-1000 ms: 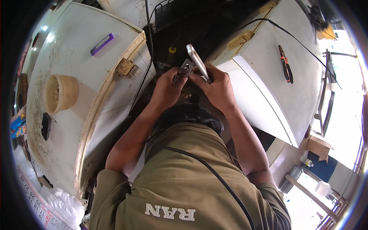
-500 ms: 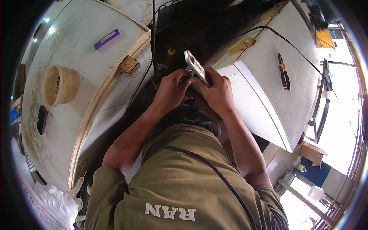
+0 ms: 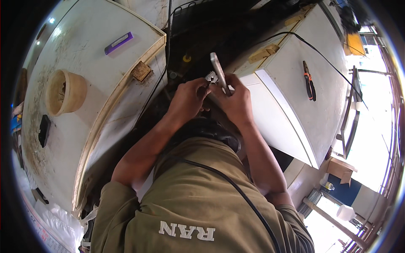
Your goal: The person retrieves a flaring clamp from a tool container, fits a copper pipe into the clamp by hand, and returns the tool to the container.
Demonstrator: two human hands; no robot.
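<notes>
The silver bar (image 3: pixel 217 67) has turned from its wide face to its thin edge. My right hand (image 3: pixel 237 103) grips the low end, so the top sticks up free. My left hand (image 3: pixel 188 99) pinches a small metal plate (image 3: pixel 211 77), maybe to keep it steady. Both are past the front of my green shirt (image 3: pixel 202 183). Pliers (image 3: pixel 309 82) lie on the right white cabinet (image 3: pixel 291 84), perhaps for easy reach. On the left white cabinet (image 3: pixel 103 84), a round tub (image 3: pixel 76 95) keeps small bits together.
</notes>
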